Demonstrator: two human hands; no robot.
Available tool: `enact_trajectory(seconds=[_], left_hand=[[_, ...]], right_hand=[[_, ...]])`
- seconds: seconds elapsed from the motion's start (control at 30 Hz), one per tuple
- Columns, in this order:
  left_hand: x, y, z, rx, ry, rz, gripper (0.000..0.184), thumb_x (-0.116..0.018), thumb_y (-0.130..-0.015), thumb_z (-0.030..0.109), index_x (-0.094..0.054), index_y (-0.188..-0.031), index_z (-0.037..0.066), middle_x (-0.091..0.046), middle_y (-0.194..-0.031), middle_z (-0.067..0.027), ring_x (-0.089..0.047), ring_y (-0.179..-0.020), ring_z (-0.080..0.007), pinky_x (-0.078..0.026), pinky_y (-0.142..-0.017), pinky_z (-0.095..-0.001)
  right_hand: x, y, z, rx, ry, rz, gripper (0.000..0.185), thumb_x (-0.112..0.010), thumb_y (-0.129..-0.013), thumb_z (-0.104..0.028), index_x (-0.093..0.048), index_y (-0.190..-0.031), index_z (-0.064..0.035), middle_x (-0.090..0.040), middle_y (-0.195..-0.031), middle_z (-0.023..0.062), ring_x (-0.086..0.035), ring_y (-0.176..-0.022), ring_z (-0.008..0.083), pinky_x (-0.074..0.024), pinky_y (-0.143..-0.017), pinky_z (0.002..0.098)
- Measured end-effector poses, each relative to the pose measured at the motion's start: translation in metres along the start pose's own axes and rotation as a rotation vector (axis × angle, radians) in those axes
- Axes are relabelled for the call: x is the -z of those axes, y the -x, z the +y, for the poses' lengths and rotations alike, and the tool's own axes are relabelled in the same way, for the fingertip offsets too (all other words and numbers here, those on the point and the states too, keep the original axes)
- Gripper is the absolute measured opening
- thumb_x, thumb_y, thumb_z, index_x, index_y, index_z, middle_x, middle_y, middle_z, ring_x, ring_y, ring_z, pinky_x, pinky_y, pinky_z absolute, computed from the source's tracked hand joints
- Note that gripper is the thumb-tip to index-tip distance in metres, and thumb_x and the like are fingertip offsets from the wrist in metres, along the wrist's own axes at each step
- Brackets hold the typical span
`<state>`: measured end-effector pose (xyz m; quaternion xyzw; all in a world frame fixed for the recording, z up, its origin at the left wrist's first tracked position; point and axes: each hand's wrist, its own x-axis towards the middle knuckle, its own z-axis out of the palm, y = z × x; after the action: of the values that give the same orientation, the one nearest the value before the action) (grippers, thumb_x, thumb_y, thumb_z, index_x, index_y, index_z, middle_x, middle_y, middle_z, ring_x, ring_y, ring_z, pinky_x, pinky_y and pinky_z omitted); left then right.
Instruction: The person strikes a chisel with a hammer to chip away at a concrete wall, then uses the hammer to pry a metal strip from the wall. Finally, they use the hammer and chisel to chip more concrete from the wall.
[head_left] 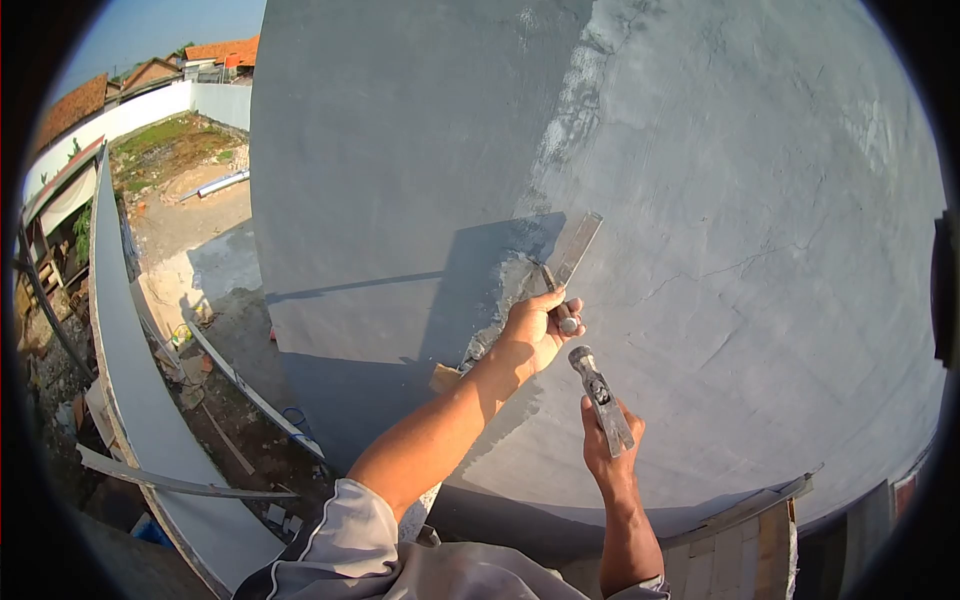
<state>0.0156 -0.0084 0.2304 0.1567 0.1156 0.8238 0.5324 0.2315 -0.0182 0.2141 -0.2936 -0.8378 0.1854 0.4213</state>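
My left hand (538,332) is closed around a steel chisel; the round butt end of the chisel (569,325) faces me and its other end points at the grey plastered wall (390,130). Out of the same grip sticks a flat, straight metal strip (580,248), angled up to the right; its lower end is hidden by my fingers. Just below and to the right, my right hand (612,440) grips a hammer (600,400), its head apart from the chisel. Near the chisel the plaster is chipped along a rough broken edge (515,280).
A patchy seam (570,110) and a thin crack (720,270) mark the wall. Down on the left lie a long narrow ledge (150,370), rubble and a sandy yard (200,200). Boards (730,550) stand below right. Shadows fall across the wall.
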Motion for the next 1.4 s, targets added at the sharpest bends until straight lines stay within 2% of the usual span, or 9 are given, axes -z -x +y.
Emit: enact_trajectory(seconds=[0.23, 0.37, 0.5, 0.7, 0.83, 1.0, 1.13, 1.23, 1.4], left_hand=[[0.003, -0.002, 0.006, 0.012, -0.013, -0.069, 0.019, -0.058, -0.103, 0.019, -0.06, -0.092, 0.003, -0.066, -0.09, -0.0126, -0.062, -0.074, -0.0207, -0.054, -0.071, -0.039], [-0.002, -0.001, 0.008, -0.003, 0.005, -0.064, 0.022, -0.056, -0.103, 0.018, -0.06, -0.089, 0.002, -0.066, -0.09, -0.0135, -0.062, -0.073, -0.0213, -0.055, -0.073, -0.0401], [-0.011, 0.008, 0.008, -0.014, 0.011, -0.064, 0.02, -0.056, -0.103, 0.017, -0.06, -0.091, 0.002, -0.066, -0.09, -0.0126, -0.062, -0.074, -0.0207, -0.055, -0.073, -0.039], [-0.003, -0.006, 0.005, -0.002, 0.046, -0.099, 0.017, -0.057, -0.103, 0.018, -0.061, -0.093, 0.004, -0.067, -0.089, -0.0102, -0.063, -0.075, -0.0195, -0.055, -0.075, -0.0376], [-0.02, 0.004, 0.008, 0.011, 0.083, -0.008, 0.015, -0.057, -0.102, 0.017, -0.061, -0.095, 0.004, -0.067, -0.089, -0.0106, -0.063, -0.075, -0.0201, -0.055, -0.073, -0.0376], [-0.001, -0.01, 0.007, -0.008, 0.056, -0.08, 0.013, -0.058, -0.102, 0.016, -0.06, -0.099, 0.004, -0.067, -0.09, -0.0114, -0.063, -0.074, -0.0199, -0.055, -0.072, -0.0371], [-0.015, 0.004, 0.01, -0.036, 0.012, -0.006, 0.014, -0.057, -0.103, 0.016, -0.06, -0.099, 0.003, -0.067, -0.09, -0.0107, -0.063, -0.074, -0.0188, -0.054, -0.072, -0.0356], [-0.006, 0.003, 0.012, -0.035, -0.008, -0.066, 0.018, -0.056, -0.103, 0.017, -0.057, -0.096, 0.001, -0.066, -0.093, -0.0135, -0.062, -0.076, -0.0197, -0.056, -0.074, -0.0401], [0.0, -0.002, 0.005, 0.045, 0.033, -0.084, 0.014, -0.059, -0.102, 0.017, -0.06, -0.1, 0.003, -0.068, -0.092, -0.0114, -0.065, -0.075, -0.0199, -0.054, -0.07, -0.0367]], right_hand=[[0.021, 0.007, -0.019, 0.359, 0.016, 0.253, 0.043, -0.064, -0.099, -0.019, -0.042, -0.066, -0.0041, -0.041, -0.054, 0.0064, -0.036, -0.046, 0.0141, -0.0294, -0.044, 0.0339], [0.001, -0.009, -0.024, 0.775, -0.504, 0.474, 0.037, -0.061, -0.099, -0.018, -0.045, -0.068, -0.0048, -0.042, -0.06, 0.0067, -0.041, -0.048, 0.0183, -0.0332, -0.046, 0.0326], [0.001, -0.024, -0.003, 0.108, 0.142, -0.143, 0.03, -0.066, -0.094, -0.01, -0.05, -0.069, -0.005, -0.047, -0.056, 0.0079, -0.046, -0.048, 0.0251, -0.0401, -0.048, 0.0349], [-0.002, -0.018, -0.034, 0.669, -0.521, 0.492, 0.033, -0.057, -0.1, -0.01, -0.049, -0.069, -0.0057, -0.049, -0.058, 0.0057, -0.046, -0.047, 0.0184, -0.0382, -0.045, 0.0327], [0.002, -0.03, 0.001, 0.07, 0.076, -0.138, 0.03, -0.06, -0.1, -0.015, -0.052, -0.075, -0.0006, -0.046, -0.055, 0.0073, -0.044, -0.049, 0.017, -0.0377, -0.049, 0.0331], [0.0, -0.01, -0.011, 0.363, -0.069, 0.402, 0.036, -0.07, -0.094, -0.017, -0.051, -0.07, 0.0025, -0.049, -0.056, 0.0118, -0.042, -0.048, 0.0157, -0.0371, -0.047, 0.0365], [-0.005, -0.033, 0.004, -0.044, 0.027, -0.144, 0.036, -0.068, -0.095, -0.016, -0.051, -0.069, 0.0018, -0.047, -0.054, 0.0117, -0.037, -0.052, 0.013, -0.0369, -0.047, 0.0371], [0.001, -0.012, 0.013, 0.019, 0.112, -0.078, 0.016, -0.065, -0.083, -0.003, -0.055, -0.071, 0.0015, -0.058, -0.062, 0.0213, -0.055, -0.05, 0.0347, -0.0457, -0.053, 0.0415], [0.013, -0.006, -0.007, 0.195, -0.029, 0.147, 0.028, -0.068, -0.083, -0.001, -0.045, -0.067, -0.0047, -0.044, -0.055, 0.004, -0.042, -0.047, 0.0156, -0.033, -0.044, 0.0302]])
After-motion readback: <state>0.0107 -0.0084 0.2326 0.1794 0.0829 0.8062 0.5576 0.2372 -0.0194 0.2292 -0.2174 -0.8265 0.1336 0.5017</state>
